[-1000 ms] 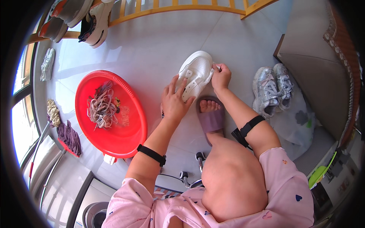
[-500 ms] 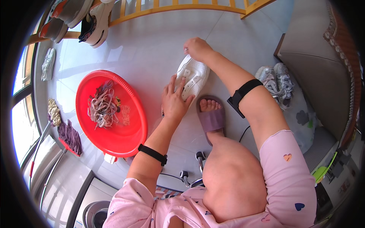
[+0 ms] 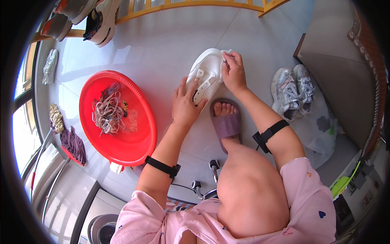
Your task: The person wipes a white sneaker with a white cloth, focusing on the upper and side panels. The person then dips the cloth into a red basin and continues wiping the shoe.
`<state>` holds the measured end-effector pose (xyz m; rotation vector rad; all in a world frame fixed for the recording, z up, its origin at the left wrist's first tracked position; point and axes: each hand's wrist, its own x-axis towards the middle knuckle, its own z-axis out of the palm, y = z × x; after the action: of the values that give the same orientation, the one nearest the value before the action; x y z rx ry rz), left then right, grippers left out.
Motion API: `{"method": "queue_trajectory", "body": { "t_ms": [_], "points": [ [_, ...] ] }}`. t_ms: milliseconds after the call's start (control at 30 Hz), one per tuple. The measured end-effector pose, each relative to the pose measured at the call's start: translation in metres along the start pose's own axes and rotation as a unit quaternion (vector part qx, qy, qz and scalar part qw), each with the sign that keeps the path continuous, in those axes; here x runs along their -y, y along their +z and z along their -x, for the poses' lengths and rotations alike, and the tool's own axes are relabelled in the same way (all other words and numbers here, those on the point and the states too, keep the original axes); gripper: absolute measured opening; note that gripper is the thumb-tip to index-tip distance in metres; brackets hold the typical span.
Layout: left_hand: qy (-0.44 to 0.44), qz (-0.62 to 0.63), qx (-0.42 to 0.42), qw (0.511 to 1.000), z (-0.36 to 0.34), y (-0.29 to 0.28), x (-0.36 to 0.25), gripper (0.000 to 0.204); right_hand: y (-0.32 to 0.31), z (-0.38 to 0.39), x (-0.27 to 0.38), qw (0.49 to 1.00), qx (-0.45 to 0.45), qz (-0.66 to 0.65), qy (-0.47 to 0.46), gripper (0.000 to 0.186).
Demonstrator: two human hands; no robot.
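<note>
My left grip (image 3: pixel 187 103) is spread part-open across the heel half of a white shoe (image 3: pixel 209 61), fingers along one side and thumb on the other, holding it steady. My right grip (image 3: pixel 234 73) is nearly closed, thumb and fingertips pinching a crumpled white piece (image 3: pixel 226 53) against the shoe's toe side; I can't tell what it is made of. The shoe, rounded at the toe, its eyelet flaps unlaced, is well in from the edges of the glossy grey tile floor (image 3: pixel 174 36).

Toward the floor's left, window-side edge is a smooth red plastic basin (image 3: pixel 132 149) with a tangle of flat, limp laces (image 3: pixel 109 114). Near the right edge, by the padded sofa (image 3: pixel 333 44), a pair of silvery, chunky-soled sneakers (image 3: pixel 284 91) sits beside thin, wrinkled plastic sheeting (image 3: pixel 315 140).
</note>
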<state>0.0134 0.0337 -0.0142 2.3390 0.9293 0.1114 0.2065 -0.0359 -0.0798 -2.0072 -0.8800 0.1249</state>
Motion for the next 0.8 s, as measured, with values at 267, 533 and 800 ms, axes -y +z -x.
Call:
{"method": "queue_trajectory", "body": {
  "t_ms": [267,533,800],
  "points": [
    [-0.091,-0.032,0.012,0.995,0.02,-0.012,-0.007,0.066,0.022,-0.029,0.012,0.999,0.047,-0.006,-0.005,0.028],
    [-0.154,0.017,-0.092,0.984,-0.006,0.012,0.005,0.028,0.051,-0.026,0.031,0.993,0.083,-0.063,0.053,0.016],
    [-0.149,0.049,-0.102,0.982,-0.005,0.017,0.012,0.02,0.025,0.021,0.046,0.982,0.145,-0.1,0.069,0.012]
  ]
}}
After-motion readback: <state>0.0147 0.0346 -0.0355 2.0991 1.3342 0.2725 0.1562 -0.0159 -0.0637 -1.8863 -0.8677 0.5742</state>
